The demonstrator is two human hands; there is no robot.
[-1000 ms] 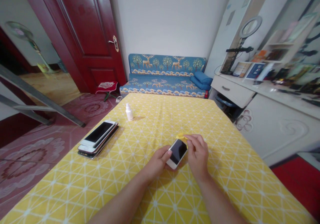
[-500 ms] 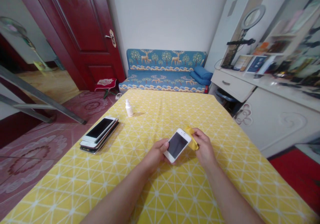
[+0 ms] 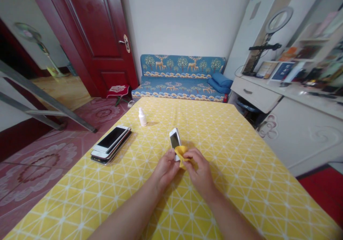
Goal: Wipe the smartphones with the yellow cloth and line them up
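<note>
Left hand gripped phone; right hand pinched cloth against it. Wiping seemed unfinished; whether stack was done, unclear.

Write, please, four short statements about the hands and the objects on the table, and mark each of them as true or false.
1. The left hand holds a white phone. True.
2. The right hand holds nothing. False: it holds a yellow cloth.
3. A stack of phones lies to the left of both hands. True.
4. The white bottle lies on its side. False: it stands upright.
</note>
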